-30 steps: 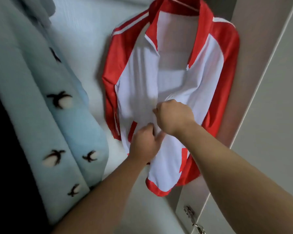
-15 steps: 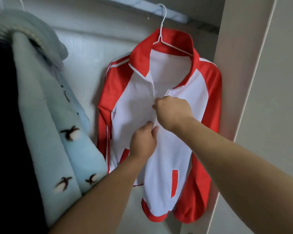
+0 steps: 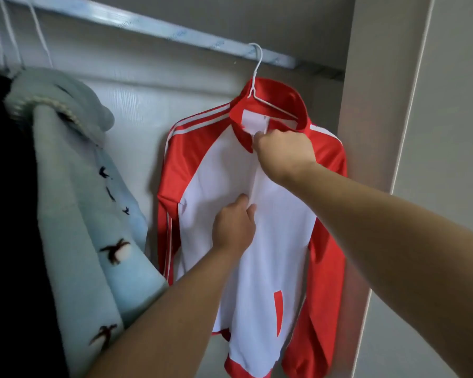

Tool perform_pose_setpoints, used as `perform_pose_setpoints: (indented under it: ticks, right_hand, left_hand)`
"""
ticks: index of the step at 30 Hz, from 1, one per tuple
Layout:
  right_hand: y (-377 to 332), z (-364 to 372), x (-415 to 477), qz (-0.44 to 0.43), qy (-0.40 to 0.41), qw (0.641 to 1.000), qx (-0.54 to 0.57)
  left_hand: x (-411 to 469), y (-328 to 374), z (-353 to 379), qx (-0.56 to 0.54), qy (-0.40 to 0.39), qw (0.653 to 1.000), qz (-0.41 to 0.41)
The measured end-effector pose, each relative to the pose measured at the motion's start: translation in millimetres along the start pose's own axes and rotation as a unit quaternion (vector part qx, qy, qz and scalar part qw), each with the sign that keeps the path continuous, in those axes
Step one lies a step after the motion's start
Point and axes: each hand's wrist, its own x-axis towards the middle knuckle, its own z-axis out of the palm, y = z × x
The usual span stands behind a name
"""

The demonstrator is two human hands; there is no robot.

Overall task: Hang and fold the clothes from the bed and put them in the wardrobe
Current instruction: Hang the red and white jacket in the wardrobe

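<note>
Red-and-white track jacket on a white wire hanger, hung from the pale blue wardrobe rail. Right hand pinches the front closure at the collar with curled fingers. Left hand grips the seam at mid-chest. Keeping the seam taut downward should close it straight without tipping the hanger.

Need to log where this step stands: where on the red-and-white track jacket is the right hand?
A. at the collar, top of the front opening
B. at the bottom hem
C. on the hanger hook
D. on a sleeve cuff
A: the right hand pinches the track jacket just under its red collar, while the left hand holds the white front lower down.
</note>
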Motion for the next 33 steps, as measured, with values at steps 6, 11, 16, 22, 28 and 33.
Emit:
perform_pose_setpoints:
  ticks: [6, 11, 16, 22, 28, 33]
  right_hand:
    - [19, -3, 30, 0.011, 0.067, 0.997, 0.022]
    - [38, 6, 24, -0.094, 0.244, 0.955, 0.142]
    - [69, -16, 44, 0.103, 0.213, 0.922, 0.306]
    - [88, -59, 87, 0.274, -0.204, 0.861, 0.376]
    - [95, -61, 101, 0.259, -0.369, 0.833, 0.319]
    - [71, -48, 108, 0.275, -0.429, 0.764, 0.396]
  left_hand:
    - [8, -10, 5, -0.022, -0.052, 0.997, -0.059]
    - [70, 4, -17, -0.167, -0.187, 0.933, -0.258]
    - [141, 14, -53, -0.263, -0.003, 0.887, -0.38]
    - [200, 77, -104, -0.193, 0.03, 0.922, -0.334]
    - [218, 103, -132, -0.085, -0.192, 0.936, -0.284]
    - [226, 94, -147, 0.033, -0.282, 0.93, -0.232]
